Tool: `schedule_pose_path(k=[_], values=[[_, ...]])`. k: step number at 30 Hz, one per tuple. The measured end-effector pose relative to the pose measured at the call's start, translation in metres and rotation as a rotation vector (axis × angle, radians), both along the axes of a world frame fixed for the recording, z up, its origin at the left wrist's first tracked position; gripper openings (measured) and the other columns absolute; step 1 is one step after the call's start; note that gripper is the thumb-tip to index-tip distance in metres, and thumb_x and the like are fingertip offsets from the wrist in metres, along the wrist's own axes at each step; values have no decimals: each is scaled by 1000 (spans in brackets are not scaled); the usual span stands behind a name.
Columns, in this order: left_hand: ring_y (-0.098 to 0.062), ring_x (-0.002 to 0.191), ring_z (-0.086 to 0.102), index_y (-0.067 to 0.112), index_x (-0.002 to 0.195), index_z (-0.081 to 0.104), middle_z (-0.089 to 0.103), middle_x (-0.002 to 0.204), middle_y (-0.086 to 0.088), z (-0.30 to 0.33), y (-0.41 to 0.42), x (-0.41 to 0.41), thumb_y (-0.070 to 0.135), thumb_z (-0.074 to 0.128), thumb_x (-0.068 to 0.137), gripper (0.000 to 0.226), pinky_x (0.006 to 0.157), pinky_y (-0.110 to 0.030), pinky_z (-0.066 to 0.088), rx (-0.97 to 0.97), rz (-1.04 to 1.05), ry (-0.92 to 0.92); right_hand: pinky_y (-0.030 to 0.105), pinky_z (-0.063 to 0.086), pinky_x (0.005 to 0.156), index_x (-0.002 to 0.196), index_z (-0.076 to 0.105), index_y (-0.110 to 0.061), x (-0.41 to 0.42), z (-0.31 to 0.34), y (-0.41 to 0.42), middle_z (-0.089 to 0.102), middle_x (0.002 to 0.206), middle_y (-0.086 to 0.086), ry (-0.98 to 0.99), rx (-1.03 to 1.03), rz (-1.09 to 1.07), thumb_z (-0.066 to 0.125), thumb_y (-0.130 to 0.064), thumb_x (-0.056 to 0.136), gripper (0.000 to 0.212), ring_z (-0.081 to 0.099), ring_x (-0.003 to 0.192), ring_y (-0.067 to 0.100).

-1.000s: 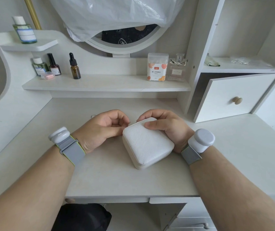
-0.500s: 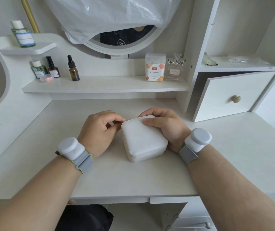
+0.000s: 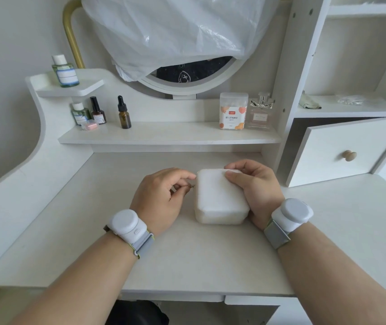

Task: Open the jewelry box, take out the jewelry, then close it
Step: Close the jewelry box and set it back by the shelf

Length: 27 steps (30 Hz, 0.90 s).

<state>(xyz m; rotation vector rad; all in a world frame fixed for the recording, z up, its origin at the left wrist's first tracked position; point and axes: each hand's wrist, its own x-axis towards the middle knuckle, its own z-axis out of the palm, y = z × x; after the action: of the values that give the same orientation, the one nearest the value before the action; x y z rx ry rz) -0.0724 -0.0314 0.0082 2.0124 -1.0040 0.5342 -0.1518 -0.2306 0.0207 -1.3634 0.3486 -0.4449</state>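
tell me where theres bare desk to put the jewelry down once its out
Bare desk runs between the forearms, in front of the jewelry box. More lies left of the left hand, and right of the right hand below the drawer. The shelf ends are crowded, by the dropper bottle and swab box.

The jewelry box [image 3: 220,198] now lies squarer to the table [image 3: 93,219] edge than a second ago. The left hand [image 3: 157,198] has closed in on its left side and now pinches a small metal piece [image 3: 191,186] there.
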Motion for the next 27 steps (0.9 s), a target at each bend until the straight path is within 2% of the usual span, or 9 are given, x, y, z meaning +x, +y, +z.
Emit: schedule_pose_path(k=[4, 9, 11, 14, 17, 20, 23, 27], values=[[-2, 65, 62, 28, 106, 73, 70, 76, 14, -1, -4, -3, 13, 71, 84, 27, 67, -28, 54, 8, -18, 42, 38, 52, 69, 79, 74, -17, 6, -4, 0, 71, 78, 6, 8, -18, -134, 75, -18, 74, 5, 63, 72, 23], [6, 57, 57, 22, 103, 74, 70, 72, 10, 1, -4, -7, 2, 74, 84, 28, 61, -13, 42, -9, -45, 92, 40, 54, 71, 82, 75, -19, 9, -7, -5, 72, 79, 4, 9, -13, -230, 73, -22, 73, 10, 64, 74, 22], [4, 60, 58, 23, 103, 73, 69, 71, 11, 1, -4, -8, 3, 75, 83, 28, 60, -12, 43, -11, -45, 98, 41, 54, 72, 83, 75, -20, 9, -8, -6, 73, 80, 6, 21, -29, -235, 73, -24, 73, 11, 64, 74, 22], [-2, 66, 61, 25, 104, 71, 68, 70, 14, 0, -4, -6, 9, 76, 82, 27, 61, -22, 51, -5, -33, 92, 46, 58, 73, 85, 73, -22, 10, -10, -4, 75, 87, 10, 49, -127, -219, 69, -27, 75, 11, 64, 75, 23], [-3, 70, 62, 26, 101, 73, 70, 71, 14, -1, -4, -3, 11, 76, 83, 24, 64, -23, 50, 12, -7, 101, 48, 59, 77, 86, 72, -26, 10, -10, -2, 73, 83, 1, 79, -212, -203, 65, -31, 80, 10, 65, 78, 23], [-8, 76, 65, 24, 97, 75, 72, 74, 12, -1, -3, 0, 6, 76, 82, 23, 64, -16, 47, -12, 36, 99, 44, 58, 80, 89, 73, -30, 11, -8, -1, 75, 85, -3, 114, -302, -148, 61, -38, 83, 16, 70, 86, 25], [-6, 76, 65, 21, 93, 76, 74, 78, 12, 0, -3, 4, 3, 76, 83, 21, 66, -10, 44, -93, 83, 158, 46, 59, 88, 92, 75, -35, 8, -6, -1, 77, 91, -7, 130, -327, -38, 60, -46, 77, 24, 71, 93, 23], [-7, 72, 65, 23, 91, 74, 75, 79, 12, -2, -2, 7, 0, 75, 82, 25, 70, -24, 52, -163, 76, 266, 42, 58, 90, 100, 77, -32, 5, -2, 1, 78, 96, -7, 117, -335, 94, 61, -46, 77, 31, 72, 95, 20]])
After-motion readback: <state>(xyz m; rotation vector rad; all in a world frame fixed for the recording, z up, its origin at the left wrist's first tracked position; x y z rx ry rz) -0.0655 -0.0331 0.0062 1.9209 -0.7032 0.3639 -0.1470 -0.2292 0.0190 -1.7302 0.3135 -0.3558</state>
